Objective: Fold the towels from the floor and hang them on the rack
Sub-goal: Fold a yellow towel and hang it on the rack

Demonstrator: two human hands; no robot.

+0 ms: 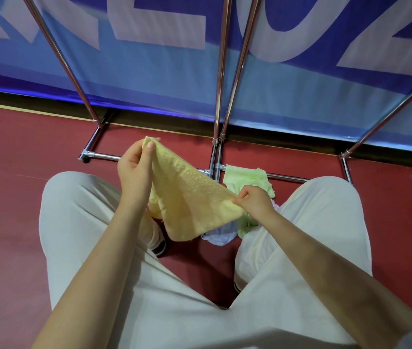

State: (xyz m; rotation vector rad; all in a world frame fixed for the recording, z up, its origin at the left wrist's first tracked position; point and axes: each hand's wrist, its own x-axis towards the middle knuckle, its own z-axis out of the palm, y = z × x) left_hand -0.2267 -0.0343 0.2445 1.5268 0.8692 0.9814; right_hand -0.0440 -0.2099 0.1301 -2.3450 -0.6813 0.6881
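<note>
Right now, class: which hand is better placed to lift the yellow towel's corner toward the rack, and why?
Left. The left hand pinches the yellow towel higher, nearer the rack; the right hand holds its lower corner.

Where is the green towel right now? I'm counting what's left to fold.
In the head view, the green towel lies on the red floor right of centre, against the rack's bottom bar, just beyond the right hand holding the yellow towel.
</note>
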